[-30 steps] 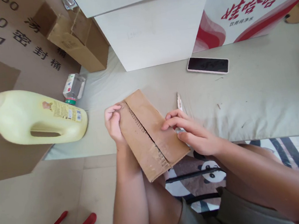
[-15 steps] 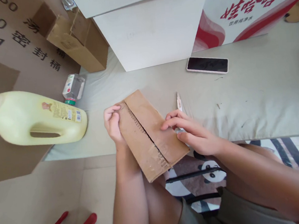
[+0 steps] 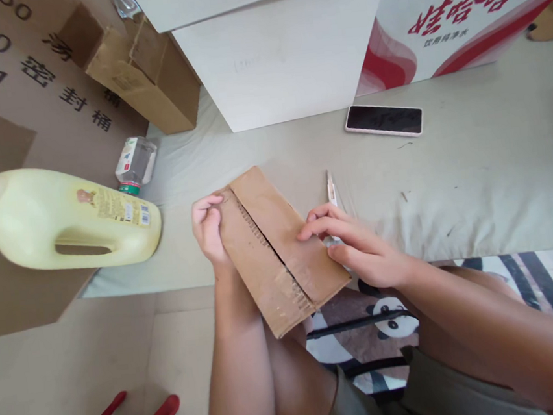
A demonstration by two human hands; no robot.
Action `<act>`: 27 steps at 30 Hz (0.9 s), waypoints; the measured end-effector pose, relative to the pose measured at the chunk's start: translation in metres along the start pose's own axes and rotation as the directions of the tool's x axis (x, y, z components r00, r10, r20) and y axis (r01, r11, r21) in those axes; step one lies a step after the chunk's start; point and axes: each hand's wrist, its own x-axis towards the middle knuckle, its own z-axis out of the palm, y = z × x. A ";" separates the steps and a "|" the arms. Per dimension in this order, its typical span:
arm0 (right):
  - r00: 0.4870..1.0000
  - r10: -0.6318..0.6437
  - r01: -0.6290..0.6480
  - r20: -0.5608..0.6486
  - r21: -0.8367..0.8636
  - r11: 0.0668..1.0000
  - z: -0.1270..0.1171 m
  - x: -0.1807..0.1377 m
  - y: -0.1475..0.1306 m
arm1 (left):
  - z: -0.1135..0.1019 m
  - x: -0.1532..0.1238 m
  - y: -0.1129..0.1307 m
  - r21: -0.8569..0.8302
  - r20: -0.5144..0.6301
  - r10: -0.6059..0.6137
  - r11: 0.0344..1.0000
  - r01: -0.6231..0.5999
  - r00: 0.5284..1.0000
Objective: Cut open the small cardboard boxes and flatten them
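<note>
With nothing visibly moved over the last second, handling seems paused: the left hand (image 3: 209,233) grips the tilted box (image 3: 287,245) over the front edge of the bench (image 3: 454,177), while the right hand (image 3: 356,245), loosely open beside the cutter (image 3: 331,190), rests fingers on the box's top.

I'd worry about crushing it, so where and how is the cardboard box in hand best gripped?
Probably by its long outer edges, left hand from the left, right hand from the right. The box has straight sides there, while a slit runs between the flaps on its upper face, so pressing near it might push them in.
</note>
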 end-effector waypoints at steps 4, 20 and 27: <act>1.000 -0.001 0.001 0.004 0.001 1.000 0.000 0.000 0.000 | 0.000 -0.001 0.001 0.010 -0.003 -0.003 1.000 0.003 1.000; 1.000 0.001 -0.001 -0.014 0.009 1.000 0.001 -0.001 0.000 | 0.001 0.000 0.002 0.000 -0.009 0.005 1.000 -0.005 1.000; 0.999 -0.015 0.014 -0.032 -0.020 1.000 0.001 -0.001 0.002 | 0.000 0.000 0.000 -0.011 -0.003 0.008 1.000 -0.008 1.000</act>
